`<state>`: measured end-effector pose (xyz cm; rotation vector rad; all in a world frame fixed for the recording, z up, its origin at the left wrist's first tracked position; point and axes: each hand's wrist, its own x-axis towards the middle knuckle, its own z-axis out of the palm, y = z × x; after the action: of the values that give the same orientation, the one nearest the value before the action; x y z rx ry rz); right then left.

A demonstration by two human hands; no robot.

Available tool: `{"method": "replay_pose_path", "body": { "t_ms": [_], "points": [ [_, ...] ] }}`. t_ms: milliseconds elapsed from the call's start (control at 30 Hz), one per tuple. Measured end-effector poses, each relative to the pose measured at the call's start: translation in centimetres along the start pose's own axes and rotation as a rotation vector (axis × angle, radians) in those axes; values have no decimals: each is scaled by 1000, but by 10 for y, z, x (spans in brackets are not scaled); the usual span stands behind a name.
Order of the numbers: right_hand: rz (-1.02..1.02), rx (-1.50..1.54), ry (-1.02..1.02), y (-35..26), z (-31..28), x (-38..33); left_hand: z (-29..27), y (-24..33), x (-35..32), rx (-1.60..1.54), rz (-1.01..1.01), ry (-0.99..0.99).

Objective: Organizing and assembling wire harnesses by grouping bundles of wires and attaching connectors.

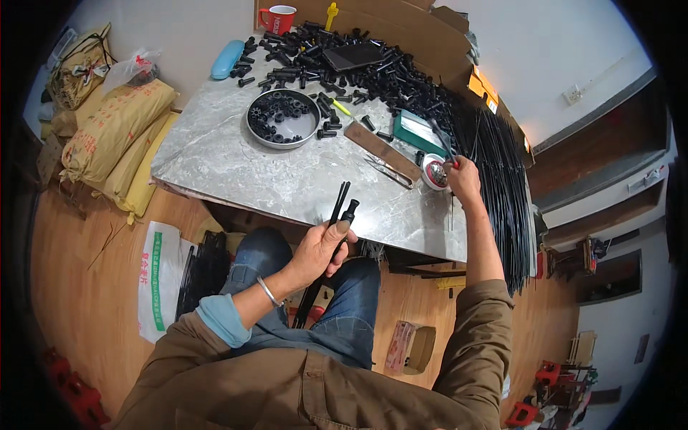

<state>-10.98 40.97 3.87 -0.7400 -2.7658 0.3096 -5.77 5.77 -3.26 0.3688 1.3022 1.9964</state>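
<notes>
My left hand (322, 247) is closed around several thin black rods (338, 204), held above my lap at the table's near edge. One of them carries a black flanged tube (350, 211) near its upper end. Over the right side of the table, my right hand (466, 180) grips a slim tool (443, 140) with a dark shaft and some red by the fingers. Its exact kind is not clear. Just left of that hand is a small white bowl (434, 172) with something shiny and silvery in it.
A metal dish (283, 141) of small black rings, scissors-like tweezers (389, 172) and a brown wooden strip (383, 150) lie on the marbled table (215, 140). Behind are heaped black tubes (308, 54), a red mug (278, 19) and a blue case (228, 59). Long black rods (502, 193) line the right edge.
</notes>
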Motion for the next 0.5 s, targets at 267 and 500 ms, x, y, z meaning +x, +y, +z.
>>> {"method": "replay_pose_path", "body": {
  "t_ms": [267, 500],
  "points": [
    [87, 514, -177, -26, -33, -46, 14, 7, -20, 28, 44, 28],
    [81, 1452, -657, -81, -9, -177, 28, 19, -35, 2, 208, 157]
  ]
}}
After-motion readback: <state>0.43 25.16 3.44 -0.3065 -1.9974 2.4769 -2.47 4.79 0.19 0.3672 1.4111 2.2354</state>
